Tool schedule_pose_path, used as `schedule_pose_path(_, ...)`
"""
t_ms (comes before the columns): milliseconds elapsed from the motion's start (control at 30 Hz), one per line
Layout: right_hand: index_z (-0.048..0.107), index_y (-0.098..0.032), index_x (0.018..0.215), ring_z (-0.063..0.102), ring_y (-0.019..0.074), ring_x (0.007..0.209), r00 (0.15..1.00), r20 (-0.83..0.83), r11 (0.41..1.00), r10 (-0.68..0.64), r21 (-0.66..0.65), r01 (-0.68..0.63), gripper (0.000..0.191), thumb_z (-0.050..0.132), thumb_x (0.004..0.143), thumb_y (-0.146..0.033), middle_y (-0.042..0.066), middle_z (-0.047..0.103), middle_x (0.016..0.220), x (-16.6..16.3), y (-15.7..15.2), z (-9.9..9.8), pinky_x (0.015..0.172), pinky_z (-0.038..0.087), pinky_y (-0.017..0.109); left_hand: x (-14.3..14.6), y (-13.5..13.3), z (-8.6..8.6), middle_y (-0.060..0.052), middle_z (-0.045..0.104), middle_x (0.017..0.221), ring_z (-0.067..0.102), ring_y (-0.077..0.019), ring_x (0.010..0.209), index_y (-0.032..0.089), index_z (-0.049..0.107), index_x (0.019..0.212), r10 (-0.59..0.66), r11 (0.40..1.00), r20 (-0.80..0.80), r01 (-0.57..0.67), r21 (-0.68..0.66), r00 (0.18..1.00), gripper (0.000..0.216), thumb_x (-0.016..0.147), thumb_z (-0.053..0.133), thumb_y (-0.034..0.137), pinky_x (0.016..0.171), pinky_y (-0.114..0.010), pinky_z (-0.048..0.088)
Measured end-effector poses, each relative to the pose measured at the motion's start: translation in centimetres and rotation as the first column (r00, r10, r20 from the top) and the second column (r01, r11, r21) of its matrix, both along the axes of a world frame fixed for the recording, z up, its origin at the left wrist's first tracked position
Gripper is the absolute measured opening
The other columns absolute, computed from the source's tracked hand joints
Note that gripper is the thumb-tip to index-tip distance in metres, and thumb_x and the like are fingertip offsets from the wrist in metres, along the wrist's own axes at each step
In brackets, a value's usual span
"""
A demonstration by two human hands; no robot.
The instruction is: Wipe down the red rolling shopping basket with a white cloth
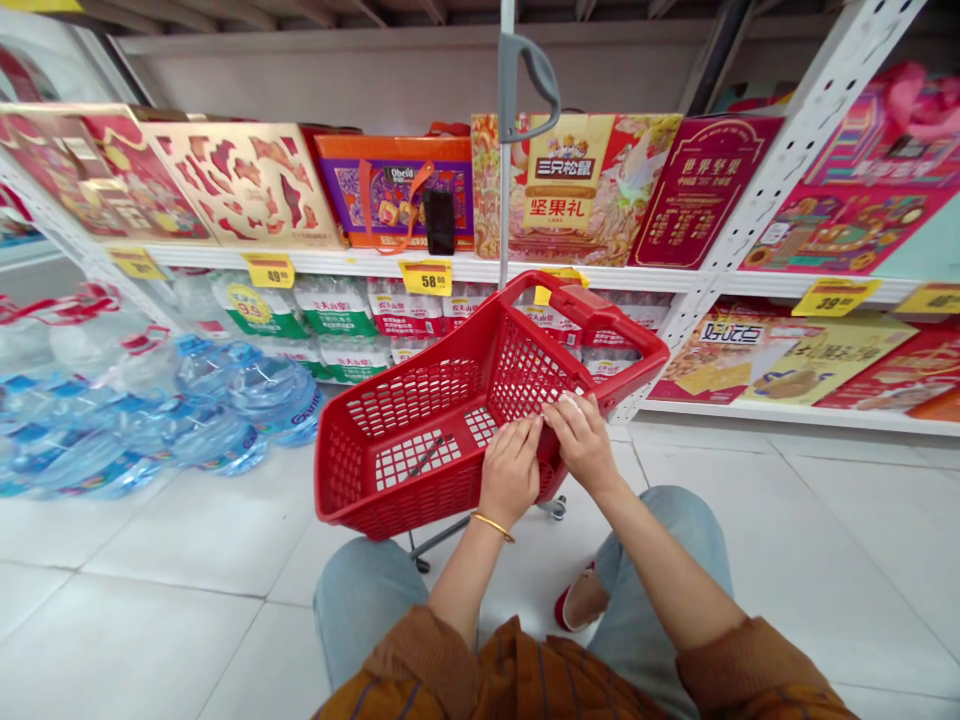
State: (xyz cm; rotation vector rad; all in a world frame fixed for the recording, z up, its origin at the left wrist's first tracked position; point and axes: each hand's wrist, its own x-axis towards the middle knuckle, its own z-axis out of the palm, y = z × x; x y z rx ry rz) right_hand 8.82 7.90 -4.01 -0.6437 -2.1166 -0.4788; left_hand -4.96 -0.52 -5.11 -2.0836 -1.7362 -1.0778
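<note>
A red plastic shopping cart (420, 500) with lattice sides stands tilted across my view, close in front of my knees. My left hand (512, 465), with a gold bangle at the wrist, has its fingers curled over the cart's near rim. Right beside it, my right hand (583, 440) bends its fingers over the same rim near the handle end. The fingertips of both hands almost meet; whether anything small lies beneath them is hidden. Inside, the basket's slotted floor (367, 482) shows. The cart's red handle (611, 318) rises at the back right.
Gift boxes, among them a purple-and-orange box (345, 190) and a nut gift box (570, 225), line the shelf. A black phone-like object (439, 222) stands before the purple one. Large water bottles (217, 435) crowd the floor at left. A grey pole hook (529, 90) hangs above.
</note>
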Motion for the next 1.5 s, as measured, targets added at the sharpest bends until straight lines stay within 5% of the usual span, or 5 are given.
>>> schedule_pose_path(533,0.053,-0.021,0.131,0.051,0.0252,0.125,0.940,-0.321,0.991,-0.120,-0.102,0.092,0.037,0.046,0.095,-0.017,0.013,0.061,0.124,2.3,1.0,1.7,0.107,0.040,0.050,1.4,0.4,0.6,-0.009,0.053,0.140,0.048,-0.0222,0.127,0.018,0.030,0.147,-0.006,0.999,-0.012,0.006,-0.036,1.000,0.062,0.086,0.040,0.010,0.108,-0.042,0.038)
schedule_pose_path(1033,0.043,-0.018,0.140,0.034,0.0245,0.139,0.936,-0.343,0.970,0.075,-0.194,-0.149,0.045,0.039,0.096,-0.013,0.014,0.054,0.135,-1.3,-1.0,-2.7,0.110,0.039,0.051,1.5,1.1,1.3,-0.013,0.051,0.140,0.045,-0.0222,0.132,0.012,0.038,0.141,-0.058,0.993,0.035,0.061,-0.099,0.998,0.061,0.080,0.036,0.006,0.110,-0.046,0.038)
schedule_pose_path(1167,0.042,-0.019,0.141,0.033,0.0239,0.139,0.947,-0.286,0.964,0.145,-0.177,-0.201,0.046,0.038,0.096,-0.011,0.013,0.055,0.135,-0.3,-0.2,-1.9,0.111,0.039,0.052,0.5,1.0,2.8,-0.016,0.048,0.142,0.043,-0.0215,0.134,0.007,0.040,0.139,-0.089,0.980,-0.072,0.074,-0.187,0.993,0.058,0.081,0.037,0.004,0.111,-0.042,0.039)
schedule_pose_path(1300,0.046,-0.020,0.138,0.035,0.0247,0.139,0.911,-0.411,0.979,0.015,-0.181,-0.097,0.042,0.041,0.096,-0.014,0.013,0.053,0.137,-0.1,1.1,-1.0,0.111,0.036,0.054,-0.4,1.0,4.0,-0.018,0.047,0.143,0.042,-0.0221,0.135,0.004,0.039,0.139,-0.142,0.964,-0.234,0.081,-0.253,0.962,0.059,0.080,0.039,0.002,0.113,-0.040,0.038)
schedule_pose_path(1500,0.034,-0.022,0.145,0.025,0.0263,0.143,0.840,-0.540,0.979,-0.056,-0.195,-0.060,0.051,0.042,0.096,-0.013,0.012,0.043,0.146,-3.0,0.7,-3.1,0.112,0.035,0.055,-1.1,1.5,3.0,-0.017,0.043,0.146,0.036,-0.0226,0.138,0.008,0.029,0.145,-0.161,0.968,-0.284,0.095,-0.233,0.945,0.068,0.078,0.037,-0.001,0.112,-0.043,0.039)
